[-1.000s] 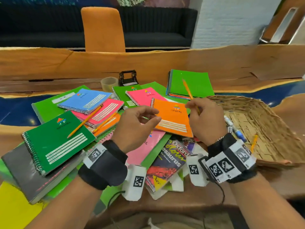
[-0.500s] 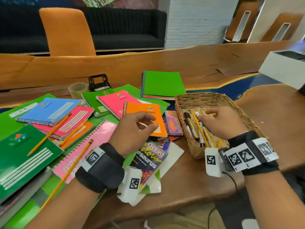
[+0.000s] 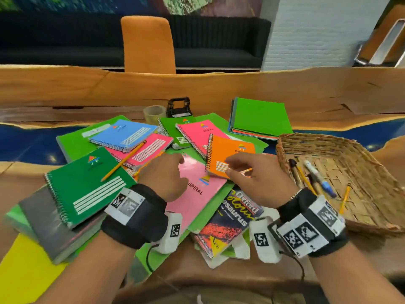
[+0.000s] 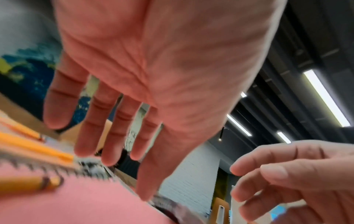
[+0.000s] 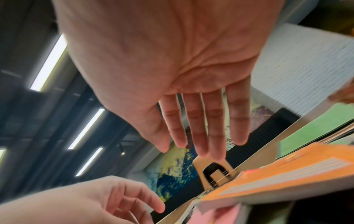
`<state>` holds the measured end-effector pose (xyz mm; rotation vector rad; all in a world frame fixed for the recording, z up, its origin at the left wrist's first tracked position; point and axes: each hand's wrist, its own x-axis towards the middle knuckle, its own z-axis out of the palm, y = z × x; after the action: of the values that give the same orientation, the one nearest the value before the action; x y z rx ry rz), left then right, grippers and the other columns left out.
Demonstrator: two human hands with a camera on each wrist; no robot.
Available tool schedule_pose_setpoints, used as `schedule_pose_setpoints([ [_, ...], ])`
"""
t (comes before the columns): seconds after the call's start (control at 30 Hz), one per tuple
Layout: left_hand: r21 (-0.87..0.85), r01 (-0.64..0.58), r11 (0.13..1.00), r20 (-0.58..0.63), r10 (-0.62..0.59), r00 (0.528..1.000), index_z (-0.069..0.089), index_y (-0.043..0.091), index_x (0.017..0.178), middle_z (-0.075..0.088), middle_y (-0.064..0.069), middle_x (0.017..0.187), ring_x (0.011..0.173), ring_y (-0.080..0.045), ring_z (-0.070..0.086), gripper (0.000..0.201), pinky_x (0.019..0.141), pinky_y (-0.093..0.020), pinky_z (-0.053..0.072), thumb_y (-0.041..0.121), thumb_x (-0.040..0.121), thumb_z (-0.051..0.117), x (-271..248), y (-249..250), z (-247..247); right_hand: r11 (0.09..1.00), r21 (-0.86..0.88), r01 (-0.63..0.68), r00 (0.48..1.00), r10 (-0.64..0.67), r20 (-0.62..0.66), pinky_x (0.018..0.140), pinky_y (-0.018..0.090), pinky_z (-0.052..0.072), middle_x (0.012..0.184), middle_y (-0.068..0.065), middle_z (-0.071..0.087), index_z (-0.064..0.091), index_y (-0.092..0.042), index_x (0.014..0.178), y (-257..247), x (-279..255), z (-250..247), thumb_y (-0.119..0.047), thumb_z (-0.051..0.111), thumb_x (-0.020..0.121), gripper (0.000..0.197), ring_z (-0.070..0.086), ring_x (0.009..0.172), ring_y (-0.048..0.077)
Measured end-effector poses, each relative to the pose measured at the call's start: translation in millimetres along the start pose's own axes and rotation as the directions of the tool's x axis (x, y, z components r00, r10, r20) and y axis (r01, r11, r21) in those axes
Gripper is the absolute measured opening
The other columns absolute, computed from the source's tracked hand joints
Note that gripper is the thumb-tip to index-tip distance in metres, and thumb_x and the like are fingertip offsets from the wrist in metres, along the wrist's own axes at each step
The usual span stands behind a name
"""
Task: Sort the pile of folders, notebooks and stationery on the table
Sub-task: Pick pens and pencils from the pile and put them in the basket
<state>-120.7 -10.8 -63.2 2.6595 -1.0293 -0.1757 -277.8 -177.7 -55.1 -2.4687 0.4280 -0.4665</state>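
A pile of spiral notebooks covers the table's middle. My left hand (image 3: pixel 168 172) hovers open over a light pink notebook (image 3: pixel 197 189), fingers straight in the left wrist view (image 4: pixel 134 91), holding nothing. Yellow pencils (image 4: pixel 34 150) lie just left of it, and another pencil (image 3: pixel 123 160) rests on the pink and blue notebooks. My right hand (image 3: pixel 252 172) is open and empty over the near edge of an orange notebook (image 3: pixel 230 156), which also shows in the right wrist view (image 5: pixel 277 174). A wicker basket (image 3: pixel 372 189) at the right holds pens and pencils (image 3: pixel 315 174).
A stack of green folders (image 3: pixel 260 116) lies behind the basket. A dark green notebook (image 3: pixel 87 185) sits at the left on grey books, a thesaurus (image 3: pixel 232 218) near the front edge. A tape roll (image 3: pixel 154 113) and black hole punch (image 3: pixel 178 107) stand behind the pile.
My right hand let a pencil go into the basket and has come back left, empty, to the orange notebook. My left hand has lowered toward the light pink notebook.
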Motion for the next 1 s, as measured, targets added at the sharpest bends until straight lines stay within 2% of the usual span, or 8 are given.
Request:
schedule_pose_setpoints([
  [0.23,0.151,0.202,0.968,0.026,-0.209,0.978,0.059,0.019,0.106,0.062,-0.001,0.106,0.098,-0.027,0.061,0.025,0.079,-0.035,0.052,0.022,0.082,0.063,-18.5,-41.0,-5.8,0.988,0.113,0.108,0.992,-0.114,0.052,0.083,0.036,0.054,0.094,-0.008,0.071,0.072,-0.019,0.109,-40.0,17.9,34.9,-0.029,0.064,0.093,0.020,0.065,0.085,0.005],
  [0.4,0.017,0.207,0.978,0.012,-0.207,0.978,0.070,0.014,0.078,0.069,-0.003,0.082,0.080,-0.024,0.064,0.005,0.063,-0.030,0.047,0.018,0.076,0.066,-22.8,-53.2,-8.8,0.982,0.090,0.165,0.982,-0.173,0.082,0.081,0.032,0.054,0.097,-0.007,0.072,0.073,-0.019,0.107,-55.2,19.6,55.2,-0.031,0.062,0.094,0.022,0.064,0.084,0.004],
  [0.5,-0.313,0.126,0.941,-0.100,-0.165,0.981,0.073,0.016,0.103,0.070,0.001,0.081,0.077,-0.015,0.064,0.026,0.073,-0.028,0.049,0.019,0.077,0.073,-24.6,-45.6,-18.1,0.984,0.060,0.166,0.982,-0.171,0.086,0.076,0.034,0.054,0.092,-0.008,0.074,0.076,-0.021,0.099,-59.6,16.8,59.7,-0.036,0.060,0.093,0.022,0.065,0.080,0.007],
  [0.63,-0.688,-0.109,0.717,-0.302,-0.146,0.942,0.057,0.019,0.134,0.071,0.005,0.072,0.066,-0.014,0.069,0.057,0.076,-0.036,0.057,0.014,0.079,0.073,-29.8,-23.1,-21.0,0.975,0.183,0.126,0.992,-0.129,0.004,0.071,0.037,0.056,0.081,-0.008,0.073,0.073,-0.025,0.101,-66.1,13.2,60.3,-0.045,0.066,0.088,0.025,0.067,0.072,0.008],
  [0.8,-0.817,-0.234,0.528,-0.343,-0.119,0.932,0.054,0.033,0.124,0.071,-0.001,0.085,0.074,-0.017,0.073,0.043,0.076,-0.045,0.060,0.015,0.087,0.070,-32.1,6.1,-17.5,0.951,0.290,0.111,0.993,-0.091,-0.081,0.068,0.041,0.057,0.072,-0.005,0.072,0.071,-0.027,0.113,-59.6,9.1,50.8,-0.021,0.069,0.087,0.027,0.068,0.064,0.014],
  [0.9,-0.797,-0.257,0.546,-0.345,-0.064,0.936,0.057,0.031,0.123,0.071,0.000,0.092,0.079,-0.016,0.072,0.036,0.076,-0.044,0.059,0.027,0.090,0.069,-24.8,17.2,-14.1,0.969,0.234,0.075,0.986,-0.036,-0.164,0.067,0.028,0.054,0.074,-0.007,0.068,0.066,-0.029,0.119,-38.8,7.4,32.9,-0.014,0.066,0.089,0.033,0.063,0.060,0.005],
  [0.93,-0.780,-0.264,0.568,-0.347,-0.042,0.937,0.059,0.030,0.122,0.071,0.002,0.091,0.079,-0.015,0.071,0.034,0.075,-0.041,0.058,0.030,0.089,0.070,-22.6,19.5,-12.8,0.980,0.191,0.063,0.979,-0.024,-0.200,0.062,0.019,0.047,0.075,-0.008,0.067,0.067,-0.030,0.113,-32.5,6.9,24.9,-0.012,0.065,0.089,0.030,0.059,0.058,0.004],
  [1.0,-0.745,-0.293,0.599,-0.346,0.029,0.938,0.063,0.027,0.117,0.069,0.005,0.088,0.077,-0.010,0.069,0.029,0.074,-0.032,0.057,0.029,0.089,0.070,-17.2,29.8,-8.7,0.996,0.093,0.012,0.958,0.015,-0.286,0.057,0.019,0.036,0.076,-0.012,0.066,0.070,-0.029,0.095,-17.2,4.1,4.5,-0.009,0.064,0.089,0.022,0.055,0.061,0.006],
])
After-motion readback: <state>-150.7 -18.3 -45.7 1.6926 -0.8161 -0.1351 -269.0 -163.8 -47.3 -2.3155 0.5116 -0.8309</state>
